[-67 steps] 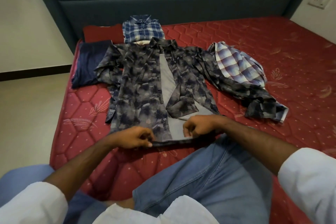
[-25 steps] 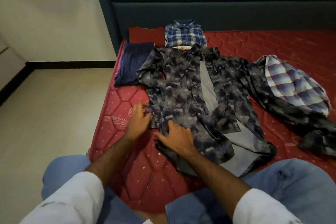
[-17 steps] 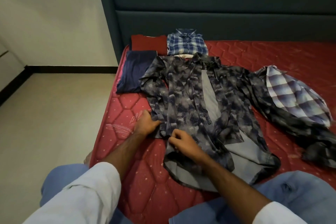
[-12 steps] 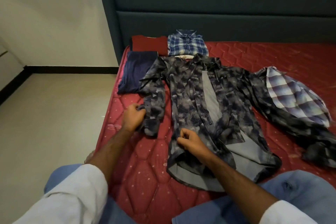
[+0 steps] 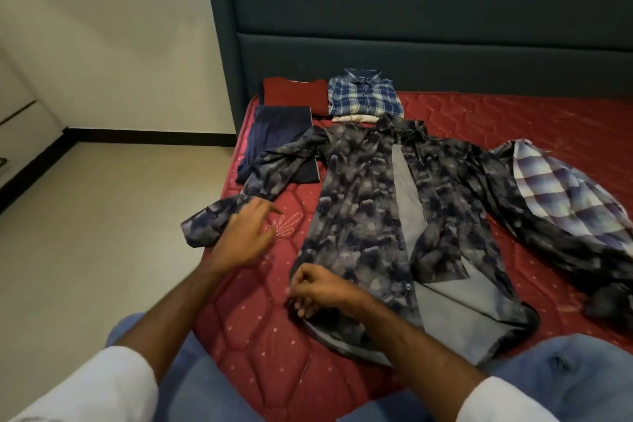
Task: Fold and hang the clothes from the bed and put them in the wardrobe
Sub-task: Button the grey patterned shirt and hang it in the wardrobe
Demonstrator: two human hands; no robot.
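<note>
White sleeves (image 5: 85, 384) (pushed above the forearms) and blue jeans (image 5: 565, 373).

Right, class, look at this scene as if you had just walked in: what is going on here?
A person is kneeling at a red mattress, laying out a dark patterned shirt to fold it. The right hand grips the shirt's lower edge; the left hand, fingers spread, is at the outstretched sleeve. Folded clothes already lie by the headboard: a blue plaid shirt, a maroon garment and a navy one. A crumpled checked shirt lies unfolded to the right.
</note>
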